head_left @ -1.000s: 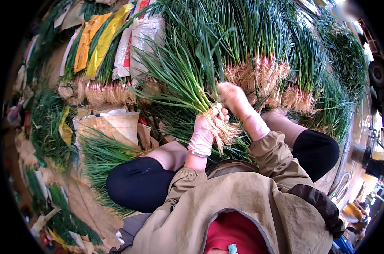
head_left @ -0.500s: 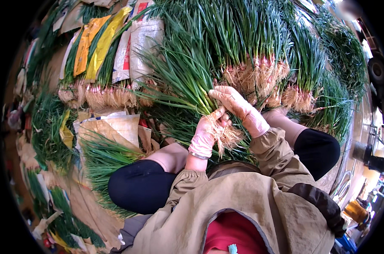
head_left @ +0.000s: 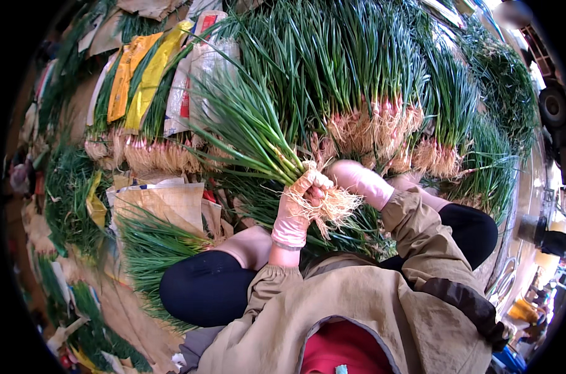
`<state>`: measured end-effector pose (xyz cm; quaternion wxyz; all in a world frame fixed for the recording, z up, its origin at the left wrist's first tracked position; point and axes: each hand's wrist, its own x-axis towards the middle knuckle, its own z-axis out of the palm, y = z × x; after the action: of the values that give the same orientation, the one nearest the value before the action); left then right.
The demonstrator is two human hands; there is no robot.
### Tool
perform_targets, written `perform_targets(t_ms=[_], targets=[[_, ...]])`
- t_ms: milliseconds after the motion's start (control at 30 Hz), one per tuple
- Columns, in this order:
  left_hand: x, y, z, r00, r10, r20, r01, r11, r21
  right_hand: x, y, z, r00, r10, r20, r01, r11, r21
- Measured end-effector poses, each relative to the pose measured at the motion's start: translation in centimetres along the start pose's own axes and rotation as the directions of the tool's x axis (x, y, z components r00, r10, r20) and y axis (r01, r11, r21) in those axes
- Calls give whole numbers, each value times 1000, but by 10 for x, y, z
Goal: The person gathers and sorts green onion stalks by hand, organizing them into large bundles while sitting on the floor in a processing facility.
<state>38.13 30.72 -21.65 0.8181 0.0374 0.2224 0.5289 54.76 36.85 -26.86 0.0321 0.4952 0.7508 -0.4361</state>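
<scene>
My left hand [head_left: 300,209], in a pale pinkish glove, is closed around the base of a bunch of green garlic [head_left: 258,140]. Its long green leaves fan up and to the left, and the pale stringy roots [head_left: 333,207] hang out past my fingers to the right. My right hand [head_left: 361,179], gloved alike, is beside the roots. Its fingers are blurred and partly hidden, so whether they touch anything cannot be made out.
More green garlic [head_left: 373,68] lies in a thick row ahead, roots toward me. At the left are bundles under a yellow strip [head_left: 152,75] and an orange strip [head_left: 130,75]. A brown paper sheet [head_left: 161,209] and loose leaves [head_left: 158,243] lie by my left knee [head_left: 202,283].
My right hand has come off the stems and moved down and right toward the roots. The left hand has shifted slightly left, still gripping the bunch, which tips further left.
</scene>
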Motion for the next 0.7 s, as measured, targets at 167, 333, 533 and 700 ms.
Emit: perform_targets(t_ms=[167,333,533,700], targets=[[-1,-9,-12,995,-37,-88,29,996,-90,55,3,-79,644,401,-651,-540,841,-16],[3,-5,-12,978,-1,-209,-4,1000,-26,54,5,-122,737,460,-494,-287,876,388],[2,7,7,930,55,-364,14,983,183,-2,-21,-99,894,293,-338,40,700,713],[6,-8,-13,940,50,-336,54,954,293,-21,-65,-11,908,355,-222,-11,551,834]])
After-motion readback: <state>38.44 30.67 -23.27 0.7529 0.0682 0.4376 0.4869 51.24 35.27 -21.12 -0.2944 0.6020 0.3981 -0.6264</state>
